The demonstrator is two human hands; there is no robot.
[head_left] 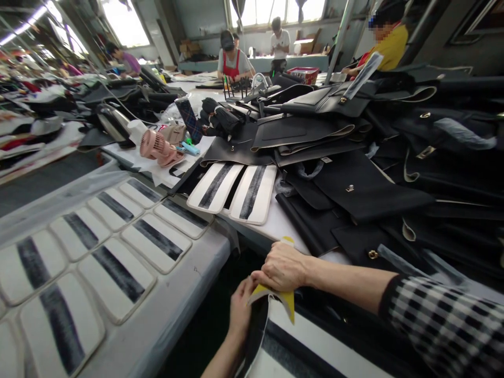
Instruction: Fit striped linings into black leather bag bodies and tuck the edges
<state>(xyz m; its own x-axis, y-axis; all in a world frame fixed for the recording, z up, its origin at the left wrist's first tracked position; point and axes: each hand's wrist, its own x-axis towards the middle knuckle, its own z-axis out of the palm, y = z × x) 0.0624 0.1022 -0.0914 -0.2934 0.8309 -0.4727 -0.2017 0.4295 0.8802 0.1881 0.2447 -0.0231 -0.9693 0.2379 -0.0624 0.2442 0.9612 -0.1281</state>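
Right hand (281,265) grips yellow piece (290,303) at panel's end

The panel (303,341), white with a black stripe, lies below the hands at the lower edge of view. The right fingers are curled tight over the yellow piece. The left hand (241,304) is just beside, fingers bent; whether they grip anything cannot be told. Black leather (354,178) heaps beyond.

I've got passage through the dark gap (205,310) left of my hands (283,265), plus the left counter's (192,278) bare near strip. Right side blocked: black bag pieces (374,184) heaped high. Dead ahead, two striped panels (252,189) crowd the right counter's (293,223) edge.
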